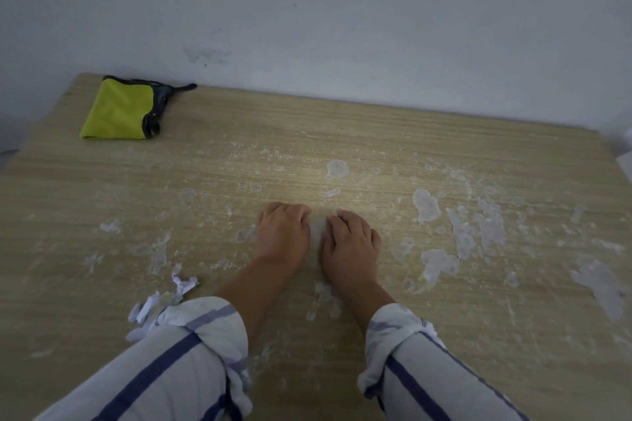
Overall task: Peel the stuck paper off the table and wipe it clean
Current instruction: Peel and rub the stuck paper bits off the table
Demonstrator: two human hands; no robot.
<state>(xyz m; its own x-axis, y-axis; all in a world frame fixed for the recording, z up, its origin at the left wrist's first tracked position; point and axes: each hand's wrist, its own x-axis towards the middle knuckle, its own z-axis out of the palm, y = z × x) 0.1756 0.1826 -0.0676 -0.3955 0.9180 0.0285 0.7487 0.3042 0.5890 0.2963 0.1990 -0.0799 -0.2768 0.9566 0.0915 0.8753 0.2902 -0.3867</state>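
Paper patch (317,228) lies between our left hand (283,232) and right hand (352,244), fingers (294,211) curled at it; grip we can't confirm.

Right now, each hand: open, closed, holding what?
Left hand: curled at stuck paper patch; grip cannot be told.
Right hand: same; cannot be told.

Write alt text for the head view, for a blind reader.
A person's left hand and right hand work curled fingers at a stuck paper patch on a wooden table. Paper residue spots its right side, peeled scraps lie by the left sleeve, a yellow cloth at the far left corner.
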